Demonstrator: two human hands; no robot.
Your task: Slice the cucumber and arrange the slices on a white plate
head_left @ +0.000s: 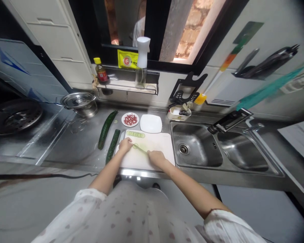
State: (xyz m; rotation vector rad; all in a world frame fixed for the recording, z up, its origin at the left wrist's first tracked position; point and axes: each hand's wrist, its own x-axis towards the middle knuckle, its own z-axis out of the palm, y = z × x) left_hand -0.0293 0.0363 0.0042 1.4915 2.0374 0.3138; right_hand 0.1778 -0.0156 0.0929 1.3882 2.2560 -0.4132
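My right hand (156, 158) is wrapped round the handle of a kitchen knife (141, 149), whose blade points left over the white cutting board (164, 145). My left hand (126, 145) is closed at the board's left side, close to the knife tip; what its fingers hold, if anything, is hidden. A thin cucumber slice (135, 146) lies by the blade. Along the board's far edge runs an overlapping row of cucumber slices (135, 134). Left of the board are a long cucumber (107, 130) and a second cucumber (113, 145) lying near my left forearm.
Behind the board stand a plate of chopped red and white pieces (131, 119) and a white plate (151, 123). A double sink (197, 145) with a black faucet (229, 122) is on the right. To the left are a lidded steel pot (79, 102) and a stove burner (15, 114).
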